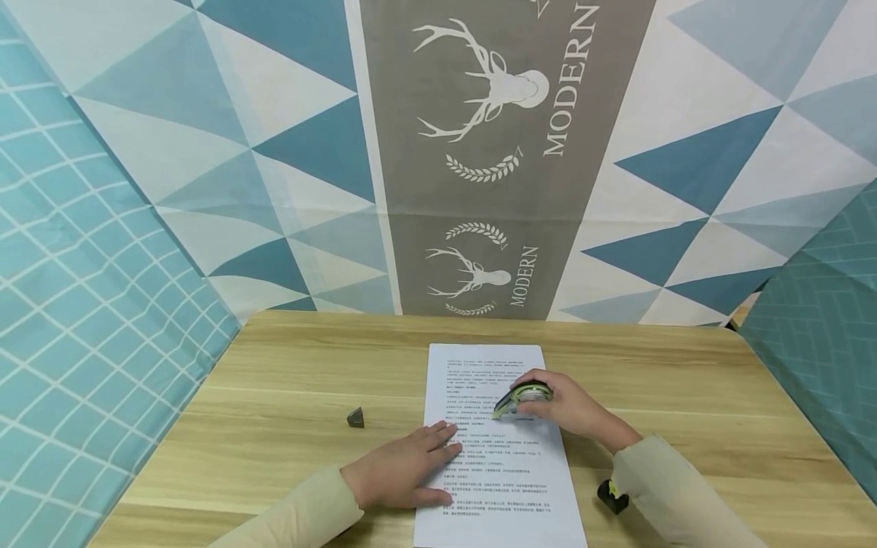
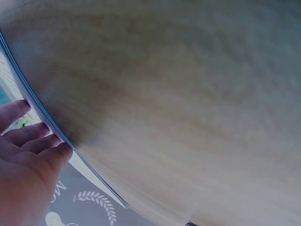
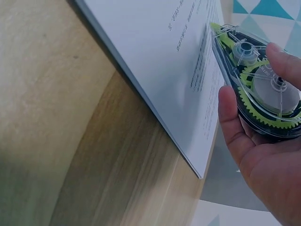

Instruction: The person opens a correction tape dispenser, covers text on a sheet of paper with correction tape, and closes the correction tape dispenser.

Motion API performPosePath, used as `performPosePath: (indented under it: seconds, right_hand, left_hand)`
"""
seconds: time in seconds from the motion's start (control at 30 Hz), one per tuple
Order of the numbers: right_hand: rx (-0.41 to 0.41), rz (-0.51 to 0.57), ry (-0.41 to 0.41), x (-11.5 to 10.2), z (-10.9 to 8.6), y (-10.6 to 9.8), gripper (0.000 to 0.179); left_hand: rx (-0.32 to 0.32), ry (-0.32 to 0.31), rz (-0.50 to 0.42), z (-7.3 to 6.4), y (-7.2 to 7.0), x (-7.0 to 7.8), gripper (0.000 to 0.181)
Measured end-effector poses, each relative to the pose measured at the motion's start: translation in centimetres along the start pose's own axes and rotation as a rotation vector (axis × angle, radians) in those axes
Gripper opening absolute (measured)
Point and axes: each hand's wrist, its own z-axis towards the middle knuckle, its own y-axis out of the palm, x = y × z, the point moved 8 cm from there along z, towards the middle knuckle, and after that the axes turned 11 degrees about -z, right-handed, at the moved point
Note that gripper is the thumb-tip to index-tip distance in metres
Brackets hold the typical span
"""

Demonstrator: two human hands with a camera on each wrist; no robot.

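A stack of printed paper (image 1: 493,457) lies on the wooden table, lines of text across its top sheet. My right hand (image 1: 565,403) grips a correction tape dispenser (image 3: 263,80) with a clear case and green gears. In the head view the dispenser's tip points down and left, right at a line of text in the middle of the page. My left hand (image 1: 404,468) rests flat on the paper's left edge with its fingers spread. Seen from the left wrist, the fingertips (image 2: 61,149) lie along the side of the stack.
A small dark wedge-shaped piece (image 1: 355,417) lies on the table (image 1: 308,365) left of the paper. Beside the right forearm sits a black and yellow-green piece (image 1: 612,496). A patterned cloth wall (image 1: 473,190) rises behind the table's back edge.
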Motion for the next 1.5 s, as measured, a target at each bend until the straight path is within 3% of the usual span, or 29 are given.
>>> performPosePath:
  seconds: [0.3, 1.17, 1.5]
  right_hand:
    - [-0.024, 0.010, 0.009, 0.2, 0.2, 0.5, 0.030]
    - [-0.114, -0.188, -0.049, -1.6, 0.9, 0.0, 0.019]
    - [-0.127, -0.189, -0.057, -1.3, 0.7, -0.3, 0.019]
  left_hand:
    - [-0.004, -0.013, -0.012, -0.1, 0.2, -0.1, 0.071]
    - [0.016, -0.006, -0.016, 0.2, -0.3, -0.1, 0.071]
    - [0.014, -0.017, -0.027, 0.3, -0.3, -0.2, 0.071]
